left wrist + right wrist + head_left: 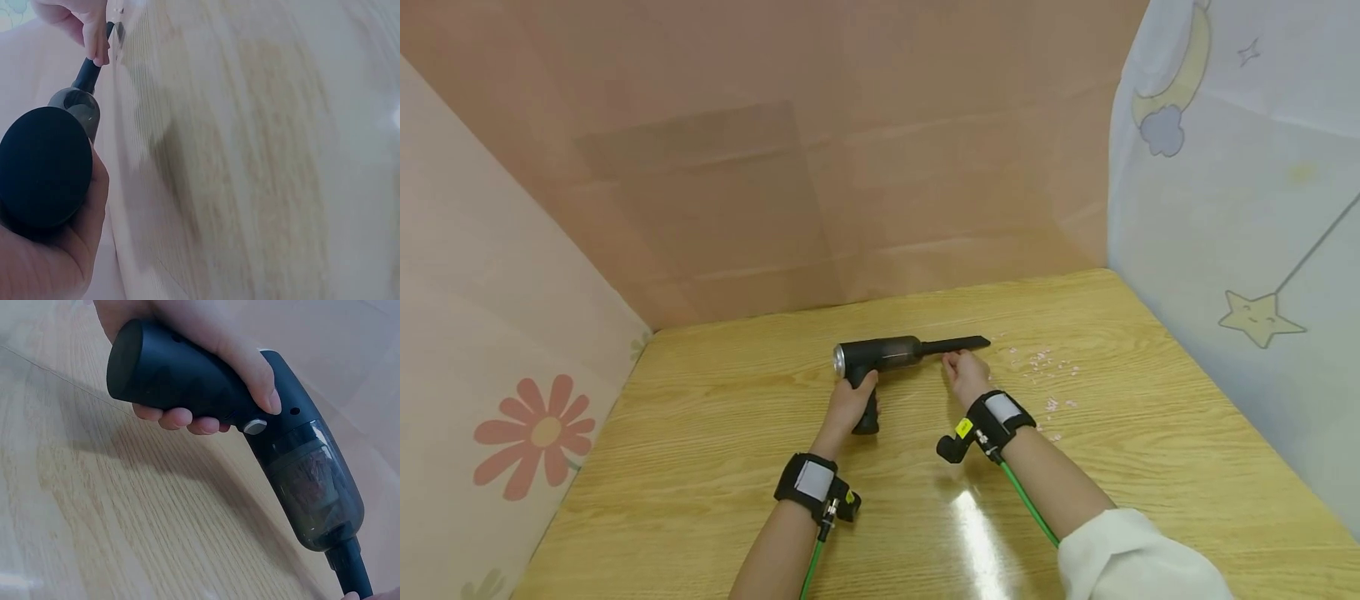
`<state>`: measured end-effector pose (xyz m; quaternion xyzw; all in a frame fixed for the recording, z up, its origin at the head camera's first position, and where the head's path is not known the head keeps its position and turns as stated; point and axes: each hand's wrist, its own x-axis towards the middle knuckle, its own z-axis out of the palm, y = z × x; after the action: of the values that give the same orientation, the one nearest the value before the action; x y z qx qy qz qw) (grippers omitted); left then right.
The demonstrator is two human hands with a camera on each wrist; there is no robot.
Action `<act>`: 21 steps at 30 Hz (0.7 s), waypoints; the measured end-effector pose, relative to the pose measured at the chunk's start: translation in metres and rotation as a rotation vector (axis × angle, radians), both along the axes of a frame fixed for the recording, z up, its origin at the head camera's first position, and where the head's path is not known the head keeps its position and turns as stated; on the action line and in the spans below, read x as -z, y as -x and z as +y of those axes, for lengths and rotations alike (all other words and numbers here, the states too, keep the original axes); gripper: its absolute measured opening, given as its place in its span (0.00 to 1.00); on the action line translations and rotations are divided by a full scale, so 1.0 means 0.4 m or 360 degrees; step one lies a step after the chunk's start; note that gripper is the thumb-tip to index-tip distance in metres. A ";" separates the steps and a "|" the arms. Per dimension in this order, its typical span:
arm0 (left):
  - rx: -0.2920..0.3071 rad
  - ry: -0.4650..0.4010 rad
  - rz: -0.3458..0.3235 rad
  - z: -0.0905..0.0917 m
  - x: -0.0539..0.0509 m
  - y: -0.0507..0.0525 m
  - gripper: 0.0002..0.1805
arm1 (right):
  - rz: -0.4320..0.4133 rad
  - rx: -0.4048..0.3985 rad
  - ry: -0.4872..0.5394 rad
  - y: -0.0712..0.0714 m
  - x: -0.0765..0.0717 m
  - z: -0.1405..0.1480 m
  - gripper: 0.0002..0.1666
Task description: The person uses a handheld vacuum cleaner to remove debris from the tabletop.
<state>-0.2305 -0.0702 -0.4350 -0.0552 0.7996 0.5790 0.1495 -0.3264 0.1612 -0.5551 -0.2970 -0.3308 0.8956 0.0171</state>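
Observation:
A black handheld vacuum point(861, 354) with a clear dust chamber point(319, 487) points right above the table. My left hand point(850, 404) grips its handle, fingers wrapped round it in the right wrist view, thumb near a silver button point(255, 427). At the narrow black nozzle point(955, 344), my right hand point(967, 377) pinches it from below with its fingertips. The left wrist view shows the handle's round base point(45, 167) and the right hand point(84, 28) at the nozzle. Small pink scraps point(1041, 360) lie on the table right of the nozzle tip.
The wooden table point(715, 417) meets a brown cloth backdrop point(850, 167) behind. Patterned cloth walls stand at the left point(467, 250) and right point(1262, 208). Each wrist wears a black strap with a green cable.

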 end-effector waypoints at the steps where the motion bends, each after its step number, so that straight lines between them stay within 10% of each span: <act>1: 0.0007 0.0000 0.0002 0.000 0.001 0.000 0.24 | -0.0024 0.0002 0.0001 -0.009 -0.015 -0.004 0.46; 6: 0.0026 -0.0004 -0.0018 0.000 0.004 0.005 0.24 | -0.0004 0.0055 0.0060 -0.032 -0.047 -0.012 0.43; 12: 0.0039 0.0005 -0.0008 0.006 0.006 0.013 0.27 | 0.0040 0.0074 0.0086 0.048 0.085 0.035 0.48; 19: 0.0015 0.0006 0.0004 0.015 0.008 0.018 0.26 | -0.0017 0.0078 0.0043 0.078 0.105 0.049 0.50; 21: 0.0009 0.0007 0.0004 0.015 0.007 0.020 0.26 | -0.0036 0.0075 0.0055 0.150 0.211 0.078 0.51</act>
<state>-0.2385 -0.0642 -0.4380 -0.0524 0.8012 0.5769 0.1500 -0.3865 0.1922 -0.6394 -0.3151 -0.3083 0.8971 0.0294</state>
